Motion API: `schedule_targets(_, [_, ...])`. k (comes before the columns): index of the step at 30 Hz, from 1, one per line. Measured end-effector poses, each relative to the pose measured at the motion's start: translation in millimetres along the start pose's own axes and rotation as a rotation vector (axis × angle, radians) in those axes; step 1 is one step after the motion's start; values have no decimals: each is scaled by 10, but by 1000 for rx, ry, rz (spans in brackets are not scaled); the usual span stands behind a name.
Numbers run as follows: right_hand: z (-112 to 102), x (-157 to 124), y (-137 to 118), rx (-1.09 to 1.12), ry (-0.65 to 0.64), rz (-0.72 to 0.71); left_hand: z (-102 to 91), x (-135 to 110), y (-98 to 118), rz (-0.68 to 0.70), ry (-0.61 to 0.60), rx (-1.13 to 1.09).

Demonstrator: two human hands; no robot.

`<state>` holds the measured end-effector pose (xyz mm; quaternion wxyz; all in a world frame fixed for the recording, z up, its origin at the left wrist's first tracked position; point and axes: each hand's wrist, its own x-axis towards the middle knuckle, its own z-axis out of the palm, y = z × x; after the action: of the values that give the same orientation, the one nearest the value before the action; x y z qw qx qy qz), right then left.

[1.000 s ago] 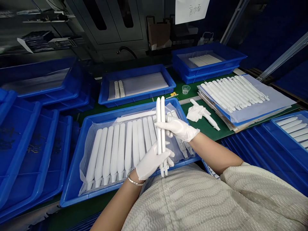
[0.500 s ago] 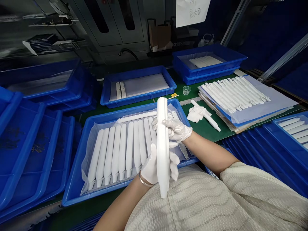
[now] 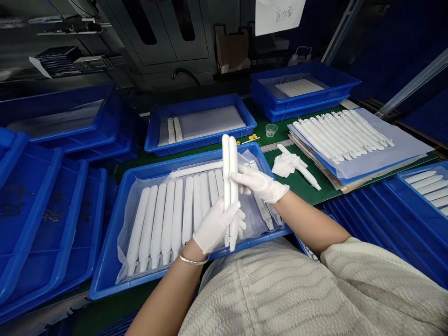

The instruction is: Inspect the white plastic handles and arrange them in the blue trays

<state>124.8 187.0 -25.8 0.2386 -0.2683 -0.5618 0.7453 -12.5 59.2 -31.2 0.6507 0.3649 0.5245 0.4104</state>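
Two long white plastic casings (image 3: 226, 161) stand side by side over the near tray, tilted away from me, narrow ends toward me. My gloved left hand (image 3: 213, 227) is closed around their lower part, thumb across the front. Higher up, my gloved right hand (image 3: 257, 183) grips their right side, with thumb and fingers pressed on them. Below lies a blue tray (image 3: 156, 280) lined with thin white sheet, holding a row of similar white casings (image 3: 159, 219). One more casing (image 3: 196, 169) lies crosswise along its far side. Casings on the right (image 3: 262, 212) are partly hidden by my right hand.
Beyond is another blue tray (image 3: 206, 146) with two white pieces. At right, a white cloth (image 3: 284, 165) lies on a casing, near a clear cup (image 3: 271, 130) and a board of several white parts (image 3: 345, 135). Blue trays (image 3: 45, 224) lean at left.
Both hands have carried the casings away from my body, slightly left, over the tray. My left hand has turned and now wraps their lower part from the front. Both casings show side by side.
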Motion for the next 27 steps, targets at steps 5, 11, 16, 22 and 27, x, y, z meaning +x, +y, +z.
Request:
schedule_targets(5, [86,-40,-7,-138,68,-50,26,24,-9,-61,107,320])
schedule_targets(11, [-14,-3,10,-7,123,72,19,-60,-43,-102,-119,-85])
schedule_targets(16, [-52,3,19,22,90,72,1,-101,-77,-191,-227,-199])
schedule_targets(22, [-45,41,43,25,89,73,15,-87,-121,-200,-220,-218])
schedule_targets(27, [5,-24,90,-166,49,65,-22,0,-183,-153,-127,-215])
